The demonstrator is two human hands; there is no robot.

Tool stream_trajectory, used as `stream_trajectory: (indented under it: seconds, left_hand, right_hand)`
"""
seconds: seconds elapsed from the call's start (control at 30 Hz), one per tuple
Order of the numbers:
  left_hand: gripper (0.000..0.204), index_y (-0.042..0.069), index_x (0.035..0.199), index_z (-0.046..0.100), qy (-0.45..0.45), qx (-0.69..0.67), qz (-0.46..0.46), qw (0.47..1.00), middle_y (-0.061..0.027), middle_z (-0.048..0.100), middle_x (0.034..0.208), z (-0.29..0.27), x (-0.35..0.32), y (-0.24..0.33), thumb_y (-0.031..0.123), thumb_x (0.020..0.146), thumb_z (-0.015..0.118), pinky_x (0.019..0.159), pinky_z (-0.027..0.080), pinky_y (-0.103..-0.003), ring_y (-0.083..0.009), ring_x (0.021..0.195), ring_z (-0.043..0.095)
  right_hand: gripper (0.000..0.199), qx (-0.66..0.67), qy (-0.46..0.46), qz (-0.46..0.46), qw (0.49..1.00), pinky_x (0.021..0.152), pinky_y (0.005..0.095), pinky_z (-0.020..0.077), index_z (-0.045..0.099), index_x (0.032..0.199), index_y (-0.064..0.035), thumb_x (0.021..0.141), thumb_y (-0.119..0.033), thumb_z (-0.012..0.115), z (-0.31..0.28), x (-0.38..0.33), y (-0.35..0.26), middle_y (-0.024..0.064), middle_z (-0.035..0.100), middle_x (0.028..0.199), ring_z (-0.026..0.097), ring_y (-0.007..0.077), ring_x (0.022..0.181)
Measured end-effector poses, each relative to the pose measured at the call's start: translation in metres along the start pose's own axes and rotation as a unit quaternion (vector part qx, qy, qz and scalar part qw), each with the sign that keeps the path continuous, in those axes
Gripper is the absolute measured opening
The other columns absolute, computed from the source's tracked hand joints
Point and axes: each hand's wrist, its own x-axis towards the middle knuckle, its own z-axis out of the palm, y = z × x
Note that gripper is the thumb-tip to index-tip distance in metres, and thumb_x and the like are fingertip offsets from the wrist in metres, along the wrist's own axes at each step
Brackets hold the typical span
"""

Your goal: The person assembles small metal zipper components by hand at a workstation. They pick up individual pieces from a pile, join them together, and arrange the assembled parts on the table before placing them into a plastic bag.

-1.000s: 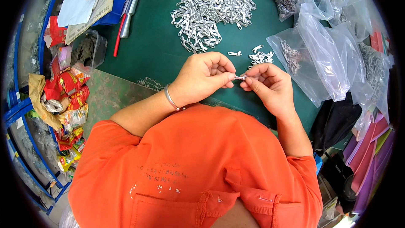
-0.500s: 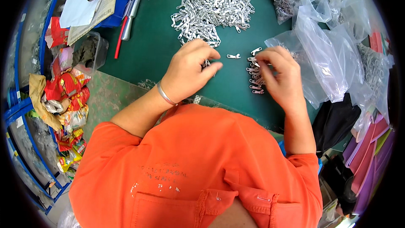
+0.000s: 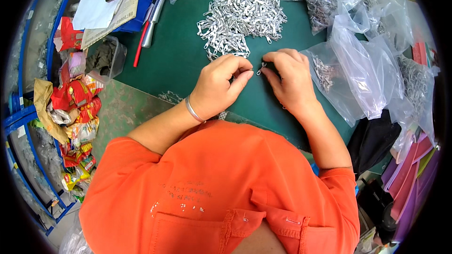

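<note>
A large heap of silver zipper sliders [image 3: 245,11] with pull tabs lies on the green tabletop [image 3: 181,33], beyond my hands. My right hand [image 3: 293,77] pinches a single zipper slider [image 3: 261,69] between thumb and forefinger. Just left of it, at the near edge of the heap, my left hand [image 3: 220,83] has its thumb and fingertips pressed together; what they hold is hidden. The two sets of fingertips are close but apart. Most of the row of sliders on the table is covered by my right hand.
Clear plastic bags [image 3: 360,73] with metal parts crowd the right side. A red pen [image 3: 141,42] and a silver marker [image 3: 154,23] lie at the left, by papers [image 3: 96,4]. A clear plastic tub [image 3: 115,59] and snack packets [image 3: 77,96] stand beside the table. A black bag [image 3: 376,134] hangs at right.
My right hand has moved left from the row of sliders and now holds one slider near my left hand. The lone slider between my hands is gone from its spot. My left fingers have closed together.
</note>
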Motion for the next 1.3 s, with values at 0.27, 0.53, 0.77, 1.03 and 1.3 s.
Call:
stream_trajectory:
  seconds: [0.27,0.53,0.77,1.03,1.3]
  left_hand:
    - [0.026,-0.005,0.118,0.063,-0.087,-0.289,-0.251,0.920,-0.0116,0.071,0.106,-0.008,0.006,-0.005,-0.001,0.093,0.064,0.079,0.056,-0.027,-0.0160,0.091,0.070]
    - [0.031,-0.006,0.123,0.060,-0.100,-0.315,-0.248,0.911,-0.0149,0.070,0.112,-0.002,0.007,0.003,-0.004,0.093,0.062,0.085,0.057,-0.030,-0.0201,0.099,0.070]
    - [0.034,-0.005,0.125,0.058,-0.097,-0.317,-0.187,0.925,-0.0152,0.068,0.113,-0.003,0.003,0.009,-0.009,0.092,0.062,0.088,0.057,-0.031,-0.0209,0.101,0.069]
    - [0.018,0.003,0.098,0.070,-0.028,0.096,-0.029,0.995,-0.0050,0.064,0.093,-0.045,-0.002,-0.019,0.003,0.081,0.076,0.070,0.051,-0.027,-0.0143,0.077,0.062]
    - [0.017,0.004,0.092,0.066,-0.043,0.165,0.058,0.984,-0.0094,0.057,0.090,-0.019,-0.010,-0.021,0.006,0.078,0.076,0.075,0.048,-0.039,-0.0296,0.087,0.058]
  right_hand:
    - [0.018,0.169,-0.036,0.164,0.971,0.065,0.0318,0.0522,0.063,0.091,-0.0015,0.078,0.005,0.073,-0.024,-0.005,0.002,0.0102,0.064,0.084,0.065,0.0227,0.074]
    - [0.012,0.079,-0.045,0.124,0.988,0.064,0.0343,0.0510,0.066,0.092,-0.0005,0.082,0.003,0.069,-0.052,-0.007,0.007,0.0135,0.064,0.083,0.065,0.0255,0.074]
    - [0.009,0.223,-0.047,0.134,0.964,0.063,0.0313,0.0509,0.067,0.089,-0.0009,0.082,0.002,0.072,-0.028,-0.003,-0.014,0.0084,0.066,0.085,0.065,0.0200,0.074]
    - [0.009,0.059,-0.106,0.137,0.983,0.071,0.0394,0.0507,0.066,0.087,-0.0012,0.079,-0.001,0.071,-0.052,-0.002,0.005,0.0138,0.063,0.085,0.062,0.0330,0.080]
    - [0.018,0.068,-0.122,-0.029,0.990,0.076,0.0427,0.0484,0.060,0.091,-0.0045,0.076,-0.001,0.070,0.022,0.007,-0.024,0.0115,0.058,0.090,0.057,0.0339,0.086]
